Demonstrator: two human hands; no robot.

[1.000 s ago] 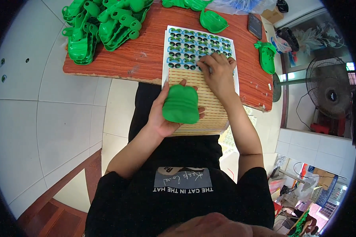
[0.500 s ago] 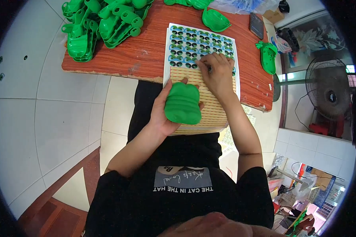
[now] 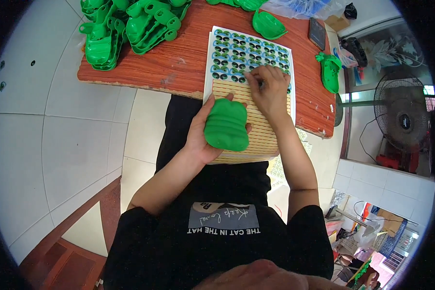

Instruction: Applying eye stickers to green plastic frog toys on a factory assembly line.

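Note:
My left hand [image 3: 201,130] is wrapped round a green moulded plastic piece [image 3: 226,124] with rounded lobes and ridges across it. That piece is held above the lower part of a sticker sheet. The sheet [image 3: 227,88] has rows of blue, green and black eye stickers [image 3: 232,50] on its far part and bare yellowish backing with dark lines nearer me. Over the lowest sticker row, my right hand [image 3: 271,92] has its thumb and fingers pinched together. A small dark bit shows between them; I cannot tell whether it is held or lies on the sheet.
Nested green plastic parts [image 3: 152,26] are heaped at the far left of the reddish-brown table [image 3: 188,53]. A green shell [image 3: 268,25], a phone [image 3: 317,34] and a green figure-shaped part [image 3: 330,72] lie farther right. A black fan [image 3: 403,113] stands beyond the table's right side.
The whole view has shifted slightly, so table and sheet appear a little farther right. My left hand keeps the green piece, and my right hand stays pinched at nearly the same spot on the sheet.

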